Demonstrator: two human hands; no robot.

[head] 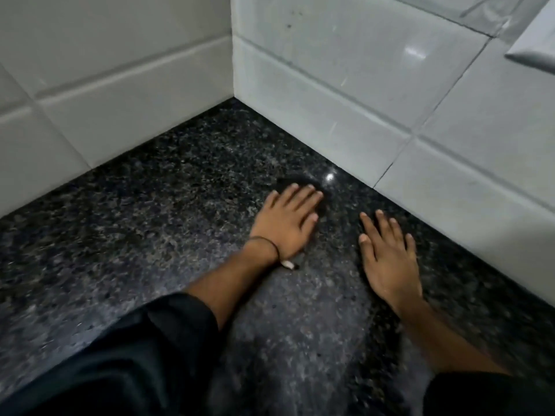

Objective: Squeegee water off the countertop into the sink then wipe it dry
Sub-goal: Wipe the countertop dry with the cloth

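Note:
The dark speckled granite countertop (pixel 150 235) fills the lower view and meets white tiled walls at a corner. My left hand (pixel 285 223) lies palm down with its fingers pressed on a dark cloth (pixel 321 202); only the cloth's edge shows past the fingertips. A thin black cord with a pale bead circles the left wrist. To its right, my right hand (pixel 387 259) rests flat on the bare stone, fingers spread, holding nothing. A duller streaked band (pixel 300 325) runs along the counter between my forearms. No squeegee or sink is in view.
White tiled walls stand on the left (pixel 105 85) and at the back right (pixel 360 85), closing the counter into a corner. A pale ledge or fixture (pixel 537 46) juts from the wall at the top right. Dark sleeves cover both forearms near the bottom edge.

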